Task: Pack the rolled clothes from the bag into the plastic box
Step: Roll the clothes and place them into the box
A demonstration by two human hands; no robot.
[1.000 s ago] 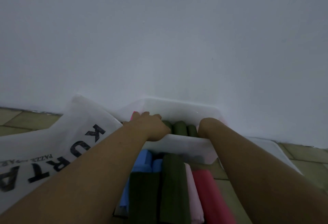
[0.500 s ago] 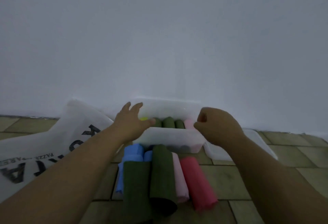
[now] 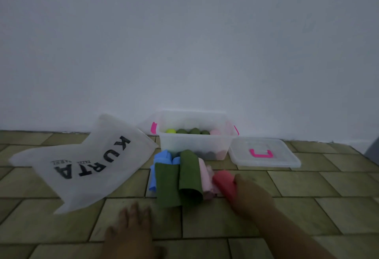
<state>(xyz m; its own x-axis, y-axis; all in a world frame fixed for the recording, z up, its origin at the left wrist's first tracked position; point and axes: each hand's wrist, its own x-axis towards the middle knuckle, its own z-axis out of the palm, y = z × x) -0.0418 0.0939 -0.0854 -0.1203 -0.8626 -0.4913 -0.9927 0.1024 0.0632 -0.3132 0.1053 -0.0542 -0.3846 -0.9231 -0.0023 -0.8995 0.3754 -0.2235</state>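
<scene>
My right hand [image 3: 253, 196] wraps the red roll [image 3: 222, 183] at lower centre. It looks soft, light and ready to unroll, so I grip mid-length. My left hand [image 3: 131, 230] lies relaxed and empty.

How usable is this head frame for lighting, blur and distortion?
Head view: dim, flat, bluish light, no glare or hard shadows; the right hand gripping the red roll and the left hand are blurred; the bag lettering reads clearly; the floor tile lines bow slightly toward the edges.

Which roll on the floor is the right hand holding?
The red roll, rightmost in the row: the right hand grips its near end. The others lie to its left.
</scene>
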